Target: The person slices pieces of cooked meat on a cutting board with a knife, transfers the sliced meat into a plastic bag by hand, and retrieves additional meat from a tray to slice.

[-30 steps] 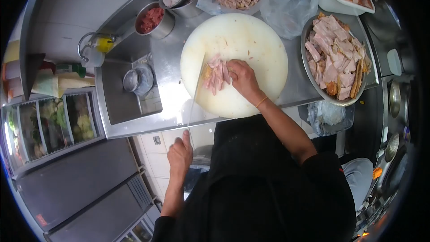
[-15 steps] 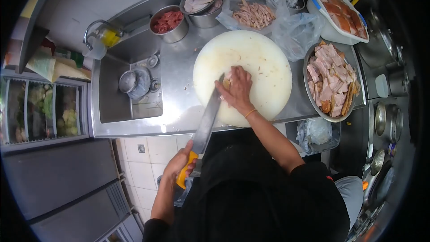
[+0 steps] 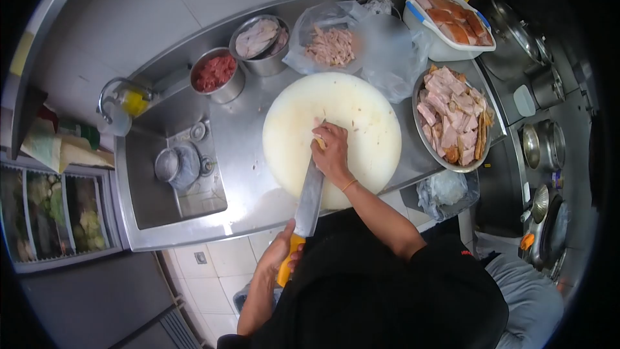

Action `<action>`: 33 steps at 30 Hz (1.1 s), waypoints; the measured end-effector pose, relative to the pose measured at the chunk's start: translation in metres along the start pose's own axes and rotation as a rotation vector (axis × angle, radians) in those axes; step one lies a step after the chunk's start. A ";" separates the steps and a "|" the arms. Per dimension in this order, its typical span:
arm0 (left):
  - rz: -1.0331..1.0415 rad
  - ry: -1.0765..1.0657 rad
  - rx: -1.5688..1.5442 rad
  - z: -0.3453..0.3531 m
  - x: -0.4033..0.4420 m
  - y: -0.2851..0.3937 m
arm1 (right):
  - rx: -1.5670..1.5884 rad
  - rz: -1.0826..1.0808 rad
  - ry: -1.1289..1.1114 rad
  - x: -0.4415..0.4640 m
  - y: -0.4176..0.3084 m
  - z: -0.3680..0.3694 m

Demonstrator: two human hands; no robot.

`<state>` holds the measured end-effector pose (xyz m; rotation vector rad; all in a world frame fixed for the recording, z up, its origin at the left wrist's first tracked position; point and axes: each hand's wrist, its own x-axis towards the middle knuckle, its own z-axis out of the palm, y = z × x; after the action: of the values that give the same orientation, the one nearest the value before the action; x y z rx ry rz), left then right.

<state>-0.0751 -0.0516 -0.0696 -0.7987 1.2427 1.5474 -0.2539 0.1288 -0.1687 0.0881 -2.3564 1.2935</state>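
In my left hand (image 3: 279, 255) is the yellow handle of a long knife (image 3: 311, 195), its fingers wrapped round it. The blade points away from me over the near edge of a round white cutting board (image 3: 374, 129). My right hand (image 3: 332, 150) is closed at the blade's far end, fingers bunched over a small piece of meat (image 3: 318, 142) on the board. The fingers hide most of that piece and the knife's tip. Small scraps lie scattered across the board.
Right of the board stands a metal bowl of sliced meat (image 3: 455, 116). Behind are a white tub of browned meat (image 3: 449, 19), a plastic bag of meat strips (image 3: 330, 45), a pot of red meat (image 3: 216, 74) and a pot of pale meat (image 3: 258, 39). A sink (image 3: 174, 181) lies left.
The view has shifted, so the counter sits lower in it. The knife has turned more straight away from me, its tip now under my right hand. My right hand's fingers are drawn closer together.
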 end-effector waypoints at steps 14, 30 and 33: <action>0.108 -0.228 -0.294 0.074 0.069 0.215 | -0.047 -0.252 -0.035 0.277 0.083 0.025; 0.097 -0.329 -0.542 0.060 0.104 0.221 | 0.066 -0.377 -0.417 0.304 0.140 0.052; 0.095 -0.337 -0.519 0.059 0.098 0.216 | 0.049 -0.107 -0.488 0.313 0.153 0.075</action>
<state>-0.3065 0.0283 -0.0707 -0.7626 0.6453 2.0231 -0.6023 0.2017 -0.1947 0.5980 -2.6683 1.3994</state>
